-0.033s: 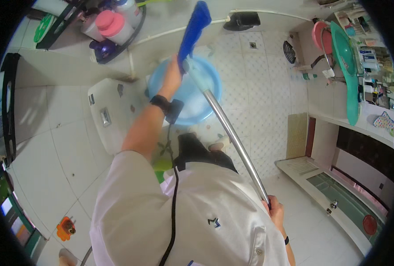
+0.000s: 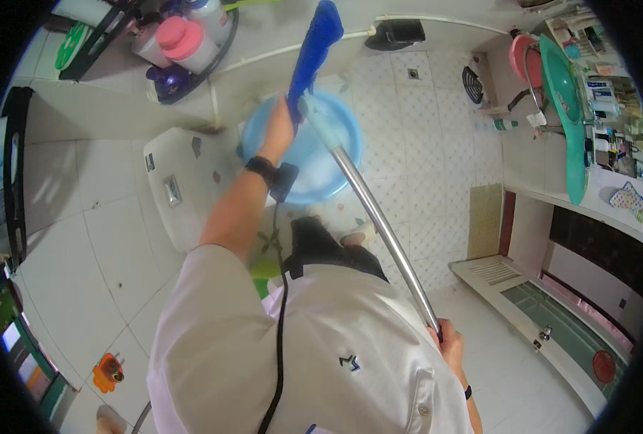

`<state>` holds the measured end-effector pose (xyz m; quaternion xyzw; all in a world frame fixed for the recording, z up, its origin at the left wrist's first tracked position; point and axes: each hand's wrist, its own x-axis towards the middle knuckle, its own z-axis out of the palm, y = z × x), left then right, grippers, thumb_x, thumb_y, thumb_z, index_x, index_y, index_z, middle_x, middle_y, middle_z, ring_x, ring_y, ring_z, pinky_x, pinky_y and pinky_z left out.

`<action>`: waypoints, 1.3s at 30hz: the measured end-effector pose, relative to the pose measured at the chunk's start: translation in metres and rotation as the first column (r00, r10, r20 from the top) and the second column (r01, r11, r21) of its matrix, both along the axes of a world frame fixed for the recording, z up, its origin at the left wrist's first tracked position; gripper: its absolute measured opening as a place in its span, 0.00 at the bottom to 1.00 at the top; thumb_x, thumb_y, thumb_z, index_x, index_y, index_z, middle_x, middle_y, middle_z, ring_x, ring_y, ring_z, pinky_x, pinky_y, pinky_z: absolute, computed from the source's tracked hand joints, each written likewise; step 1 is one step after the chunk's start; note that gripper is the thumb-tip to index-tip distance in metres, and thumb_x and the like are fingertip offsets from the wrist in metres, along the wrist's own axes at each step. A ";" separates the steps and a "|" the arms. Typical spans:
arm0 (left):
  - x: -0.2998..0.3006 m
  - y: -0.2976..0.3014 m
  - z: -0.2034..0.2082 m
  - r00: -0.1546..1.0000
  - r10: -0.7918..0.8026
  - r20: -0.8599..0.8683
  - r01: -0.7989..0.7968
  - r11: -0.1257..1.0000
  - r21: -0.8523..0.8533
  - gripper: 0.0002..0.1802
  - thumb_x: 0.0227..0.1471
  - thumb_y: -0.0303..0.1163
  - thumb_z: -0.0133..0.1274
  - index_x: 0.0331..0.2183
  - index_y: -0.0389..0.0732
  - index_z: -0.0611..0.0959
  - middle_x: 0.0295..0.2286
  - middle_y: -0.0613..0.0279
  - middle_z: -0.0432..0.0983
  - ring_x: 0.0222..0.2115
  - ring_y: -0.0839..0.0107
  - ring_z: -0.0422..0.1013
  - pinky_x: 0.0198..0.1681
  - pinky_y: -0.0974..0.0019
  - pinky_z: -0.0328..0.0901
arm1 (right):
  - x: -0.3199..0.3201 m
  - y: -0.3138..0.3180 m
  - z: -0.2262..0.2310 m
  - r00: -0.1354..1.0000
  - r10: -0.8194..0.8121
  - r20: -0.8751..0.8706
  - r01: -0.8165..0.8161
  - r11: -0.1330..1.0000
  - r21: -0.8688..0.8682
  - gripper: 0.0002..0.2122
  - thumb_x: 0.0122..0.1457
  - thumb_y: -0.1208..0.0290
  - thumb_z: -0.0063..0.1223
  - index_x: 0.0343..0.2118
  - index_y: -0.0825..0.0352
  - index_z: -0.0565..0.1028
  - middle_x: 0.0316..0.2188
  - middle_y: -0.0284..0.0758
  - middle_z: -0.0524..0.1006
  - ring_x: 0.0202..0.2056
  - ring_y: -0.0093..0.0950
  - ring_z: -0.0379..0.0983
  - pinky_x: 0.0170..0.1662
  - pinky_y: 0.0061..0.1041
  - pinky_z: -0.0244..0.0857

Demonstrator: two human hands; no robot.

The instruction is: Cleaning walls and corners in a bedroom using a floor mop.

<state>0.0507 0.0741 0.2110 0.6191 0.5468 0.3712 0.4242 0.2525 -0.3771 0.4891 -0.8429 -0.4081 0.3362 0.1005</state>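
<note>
At the lower centre of the frame, a pale shirt (image 2: 365,311) is filling the nearest space, with a black cable (image 2: 281,340) running down it. At the lower right, the right hand (image 2: 449,340) is gripping the end of the long-handled tool (image 2: 379,217), its fingers curling around the metal handle. The tool is slanting from there to the top centre, where its blue head (image 2: 315,54) is pointing upward. The left hand (image 2: 279,130), in the upper centre, is holding the lower part of that head; its fingertips are hiding behind it, so I cannot tell whether they are spreading or pressing together. A dark wrist device (image 2: 285,181) is sitting at that wrist. Beyond the tool, a light blue basin (image 2: 357,148) is standing on the tiled floor (image 2: 444,145). A white cistern (image 2: 166,152) is standing left of the basin. At the upper left, a pink-lidded container (image 2: 180,40) is resting on a dark shelf, while a green washbasin (image 2: 567,94) is occupying the upper right
</note>
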 end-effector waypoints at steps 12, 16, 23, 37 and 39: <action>0.007 -0.006 -0.013 0.975 0.220 0.032 -0.197 0.923 -0.332 0.40 0.63 0.60 0.27 0.24 0.33 0.77 0.20 0.56 0.71 0.23 0.63 0.68 0.29 0.59 0.63 | 0.001 0.026 0.010 0.998 0.038 0.050 -0.036 0.999 -0.039 0.11 0.59 0.65 0.57 0.32 0.70 0.73 0.15 0.42 0.72 0.16 0.38 0.72 0.21 0.31 0.64; -0.004 -0.007 -0.054 0.982 0.187 -0.010 -0.185 0.961 -0.207 0.28 0.65 0.47 0.31 0.33 0.32 0.75 0.25 0.47 0.73 0.27 0.55 0.70 0.33 0.53 0.64 | -0.003 0.034 0.013 1.000 -0.007 -0.012 0.006 0.997 -0.077 0.11 0.59 0.67 0.57 0.32 0.71 0.73 0.15 0.43 0.72 0.16 0.39 0.72 0.21 0.32 0.65; -0.001 -0.011 -0.047 0.920 0.052 -0.389 -0.031 0.998 0.062 0.19 0.65 0.38 0.35 0.39 0.32 0.73 0.30 0.41 0.75 0.32 0.47 0.71 0.36 0.50 0.64 | -0.004 0.023 0.008 0.999 -0.040 -0.025 0.037 0.995 -0.095 0.13 0.60 0.64 0.56 0.32 0.71 0.73 0.15 0.43 0.72 0.16 0.39 0.71 0.22 0.32 0.65; 0.010 -0.023 -0.010 0.968 -0.013 -0.251 -0.001 0.998 -0.056 0.25 0.51 0.42 0.58 0.47 0.38 0.77 0.35 0.46 0.78 0.36 0.49 0.74 0.43 0.56 0.67 | 0.004 0.014 -0.003 0.972 -0.121 -0.200 0.100 0.988 -0.114 0.15 0.62 0.60 0.54 0.30 0.70 0.72 0.12 0.37 0.67 0.15 0.27 0.61 0.20 0.28 0.59; 0.009 -0.022 -0.009 0.954 0.007 -0.300 -0.039 0.994 -0.101 0.18 0.51 0.42 0.58 0.38 0.39 0.81 0.28 0.47 0.79 0.31 0.49 0.76 0.37 0.54 0.68 | 0.006 0.010 -0.007 0.977 -0.102 -0.185 0.084 0.991 -0.103 0.15 0.62 0.60 0.53 0.30 0.70 0.71 0.12 0.37 0.67 0.15 0.27 0.62 0.20 0.28 0.59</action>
